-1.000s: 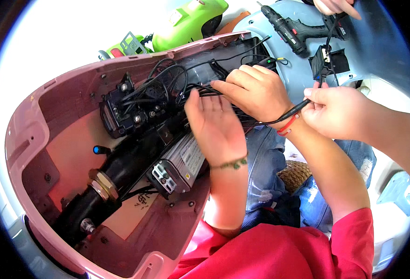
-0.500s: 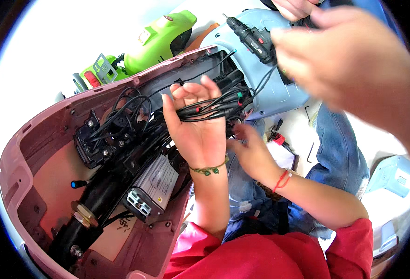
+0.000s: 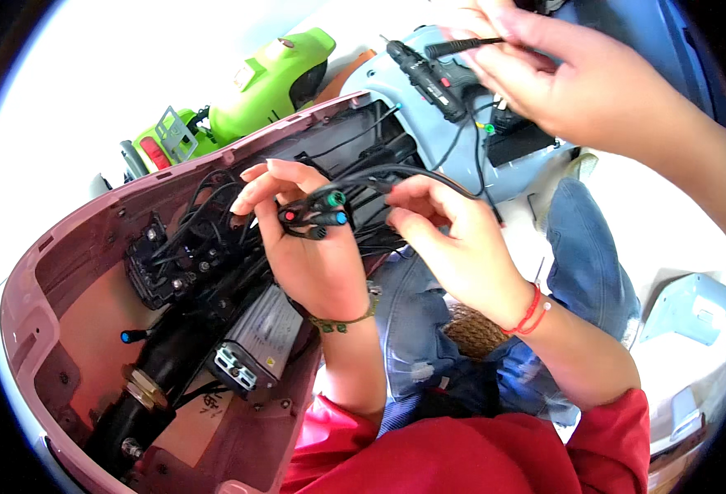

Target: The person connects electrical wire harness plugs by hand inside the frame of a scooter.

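A bundle of black cables with red, green and blue connector ends (image 3: 336, 198) lies across the palm of my left hand (image 3: 313, 263), whose fingers curl loosely round it. My right hand (image 3: 462, 247) is just to the right, thumb and fingers pinching a black cable (image 3: 412, 170) of the same bundle. Beneath both hands is a pink scooter body shell (image 3: 29, 272), open, with more black wiring inside. At the upper right another person's hands (image 3: 544, 74) hold a black cable plug (image 3: 453, 48).
A black power drill (image 3: 429, 82) rests on a light blue panel (image 3: 363, 82). Inside the shell are a silver controller box (image 3: 256, 337) and a black tube (image 3: 173, 346). A green scooter (image 3: 272, 82) stands behind; a light blue part (image 3: 696, 309) lies at right.
My left hand has turned and curled round the cables, bringing the connector ends toward me. My right hand has risen to the cables. The other person's hands have drawn back, showing a cable plug.
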Action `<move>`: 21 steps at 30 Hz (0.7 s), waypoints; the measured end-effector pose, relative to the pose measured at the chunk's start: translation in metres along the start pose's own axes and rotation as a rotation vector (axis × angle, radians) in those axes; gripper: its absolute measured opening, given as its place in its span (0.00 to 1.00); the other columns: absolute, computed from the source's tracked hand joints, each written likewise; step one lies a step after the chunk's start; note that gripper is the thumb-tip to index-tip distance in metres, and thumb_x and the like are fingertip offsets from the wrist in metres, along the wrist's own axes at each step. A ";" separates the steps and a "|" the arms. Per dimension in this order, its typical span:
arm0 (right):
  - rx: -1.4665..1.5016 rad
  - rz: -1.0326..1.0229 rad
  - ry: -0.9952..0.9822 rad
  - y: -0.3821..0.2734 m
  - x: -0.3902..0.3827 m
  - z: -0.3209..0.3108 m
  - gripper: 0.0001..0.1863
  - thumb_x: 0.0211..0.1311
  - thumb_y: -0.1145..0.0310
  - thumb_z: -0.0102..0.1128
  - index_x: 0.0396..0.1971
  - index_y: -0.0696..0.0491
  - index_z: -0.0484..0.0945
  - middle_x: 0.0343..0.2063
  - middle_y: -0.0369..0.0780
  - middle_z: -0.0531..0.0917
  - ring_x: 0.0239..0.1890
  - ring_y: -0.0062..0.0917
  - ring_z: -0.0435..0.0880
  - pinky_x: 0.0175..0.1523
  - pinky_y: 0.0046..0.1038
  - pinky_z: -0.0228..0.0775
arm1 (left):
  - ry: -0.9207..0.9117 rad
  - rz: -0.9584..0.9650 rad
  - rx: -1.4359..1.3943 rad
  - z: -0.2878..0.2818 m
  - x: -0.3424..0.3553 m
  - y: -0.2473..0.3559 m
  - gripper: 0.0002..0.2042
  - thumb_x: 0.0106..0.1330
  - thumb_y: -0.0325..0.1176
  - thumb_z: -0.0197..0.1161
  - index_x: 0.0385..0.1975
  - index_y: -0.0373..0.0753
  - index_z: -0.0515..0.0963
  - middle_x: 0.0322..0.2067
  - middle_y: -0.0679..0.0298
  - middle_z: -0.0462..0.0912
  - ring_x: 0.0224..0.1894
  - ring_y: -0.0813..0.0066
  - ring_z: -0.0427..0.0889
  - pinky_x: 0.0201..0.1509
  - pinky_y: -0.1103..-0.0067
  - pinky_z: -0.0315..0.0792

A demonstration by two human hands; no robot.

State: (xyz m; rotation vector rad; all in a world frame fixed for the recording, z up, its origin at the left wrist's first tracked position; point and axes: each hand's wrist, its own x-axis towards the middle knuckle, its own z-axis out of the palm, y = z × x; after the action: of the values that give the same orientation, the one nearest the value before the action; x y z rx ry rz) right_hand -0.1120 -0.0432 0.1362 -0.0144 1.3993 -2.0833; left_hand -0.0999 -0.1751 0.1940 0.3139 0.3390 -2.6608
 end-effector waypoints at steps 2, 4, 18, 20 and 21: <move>0.092 0.018 -0.051 -0.005 0.000 0.001 0.12 0.63 0.74 0.60 0.45 0.60 0.75 0.30 0.35 0.82 0.30 0.14 0.79 0.36 0.18 0.71 | 0.038 0.076 0.055 -0.001 0.000 0.000 0.06 0.75 0.30 0.48 0.42 0.37 0.72 0.28 0.71 0.80 0.38 0.79 0.78 0.61 0.74 0.69; 0.425 0.060 -0.142 -0.003 0.000 0.001 0.17 0.63 0.74 0.61 0.51 0.58 0.71 0.34 0.34 0.80 0.33 0.12 0.77 0.39 0.17 0.71 | -0.005 -0.080 -0.046 -0.008 0.000 0.002 0.05 0.75 0.29 0.49 0.41 0.37 0.72 0.29 0.70 0.81 0.39 0.78 0.78 0.59 0.75 0.68; 0.555 -0.058 -0.118 0.000 0.022 0.016 0.18 0.69 0.74 0.57 0.57 0.60 0.71 0.43 0.37 0.81 0.47 0.16 0.79 0.53 0.19 0.71 | -0.055 0.138 0.193 -0.040 0.018 0.002 0.13 0.77 0.42 0.46 0.41 0.37 0.68 0.22 0.70 0.65 0.24 0.78 0.61 0.37 0.80 0.63; 0.558 -0.023 -0.121 0.002 0.026 0.018 0.20 0.67 0.78 0.56 0.58 0.59 0.69 0.46 0.39 0.81 0.50 0.18 0.79 0.57 0.21 0.71 | -0.046 0.190 0.279 -0.042 0.023 0.010 0.12 0.76 0.41 0.47 0.41 0.38 0.68 0.24 0.71 0.68 0.25 0.78 0.64 0.38 0.80 0.64; 0.558 -0.005 -0.119 0.003 0.028 0.019 0.21 0.66 0.80 0.56 0.59 0.58 0.69 0.47 0.39 0.80 0.51 0.20 0.78 0.59 0.22 0.71 | -0.051 0.203 0.334 -0.045 0.025 0.021 0.10 0.76 0.39 0.47 0.41 0.39 0.68 0.25 0.71 0.69 0.27 0.78 0.67 0.41 0.79 0.66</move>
State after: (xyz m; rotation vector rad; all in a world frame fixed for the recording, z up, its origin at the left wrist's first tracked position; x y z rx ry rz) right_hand -0.1263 -0.0734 0.1330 0.0852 0.7144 -2.3642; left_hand -0.1049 -0.1900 0.1412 0.3604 -0.1498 -2.5110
